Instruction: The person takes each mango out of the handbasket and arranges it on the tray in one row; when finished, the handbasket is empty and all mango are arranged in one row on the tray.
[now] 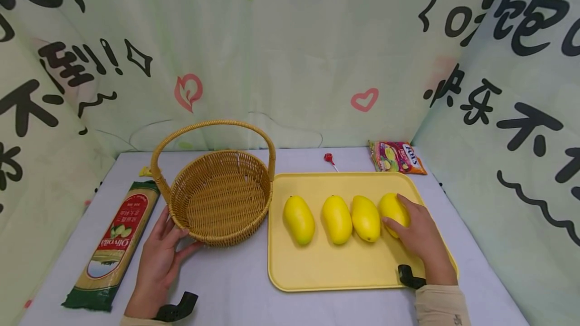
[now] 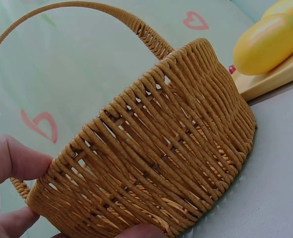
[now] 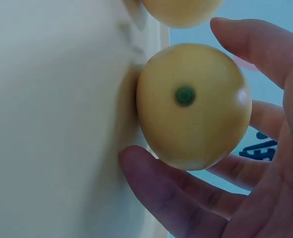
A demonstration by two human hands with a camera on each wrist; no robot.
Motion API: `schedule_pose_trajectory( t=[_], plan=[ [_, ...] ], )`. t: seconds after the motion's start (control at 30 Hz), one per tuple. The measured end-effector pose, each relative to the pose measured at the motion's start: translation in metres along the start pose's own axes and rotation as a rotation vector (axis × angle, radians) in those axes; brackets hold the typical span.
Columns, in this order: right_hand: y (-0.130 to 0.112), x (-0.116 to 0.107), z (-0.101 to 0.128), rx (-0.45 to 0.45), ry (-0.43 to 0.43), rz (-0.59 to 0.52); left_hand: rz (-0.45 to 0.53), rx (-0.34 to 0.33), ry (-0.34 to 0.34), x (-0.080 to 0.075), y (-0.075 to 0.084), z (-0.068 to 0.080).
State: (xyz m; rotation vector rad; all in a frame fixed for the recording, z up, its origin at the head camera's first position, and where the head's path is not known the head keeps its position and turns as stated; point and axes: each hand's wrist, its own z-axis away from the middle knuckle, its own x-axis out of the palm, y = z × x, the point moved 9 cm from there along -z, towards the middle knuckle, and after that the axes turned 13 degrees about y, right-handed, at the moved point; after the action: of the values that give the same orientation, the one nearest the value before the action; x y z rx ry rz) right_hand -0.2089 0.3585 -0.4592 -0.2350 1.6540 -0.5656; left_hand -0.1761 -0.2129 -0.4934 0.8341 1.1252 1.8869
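Observation:
In the head view my left hand [image 1: 158, 260] grips the near left rim of a brown wicker basket [image 1: 224, 235] with a tall arched handle. The left wrist view has a fingertip at the basket's rim [image 2: 111, 111] and another low on its woven side. My right hand [image 1: 421, 230] reaches around the rightmost yellow mango [image 1: 393, 210], which lies on a yellow tray [image 1: 335, 270]. In the right wrist view the fingers spread around this mango [image 3: 196, 134], its green stem spot facing the camera; a gap shows between thumb and fruit. Three more mangoes [image 1: 299, 220] lie to its left.
A long Olivoilà pasta packet [image 1: 115, 245] lies left of the basket, with a small yellow item [image 1: 145, 171] behind it. Behind the tray are a red lollipop [image 1: 329, 158] and a colourful snack bag [image 1: 396, 157]. Printed curtains [image 1: 294, 64] enclose the table's back and sides.

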Motion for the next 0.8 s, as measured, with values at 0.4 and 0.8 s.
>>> schedule_pose_trajectory(
  t=[0.4,0.8],
  plan=[
    [0.001,-0.012,0.004,0.08,-0.012,0.024,-0.007,-0.005,0.01,0.001,-0.002,-0.002],
    [-0.038,-0.056,0.032,0.11,0.36,-0.102,-0.161,0.132,0.215,-0.001,0.01,0.008]
  ],
)
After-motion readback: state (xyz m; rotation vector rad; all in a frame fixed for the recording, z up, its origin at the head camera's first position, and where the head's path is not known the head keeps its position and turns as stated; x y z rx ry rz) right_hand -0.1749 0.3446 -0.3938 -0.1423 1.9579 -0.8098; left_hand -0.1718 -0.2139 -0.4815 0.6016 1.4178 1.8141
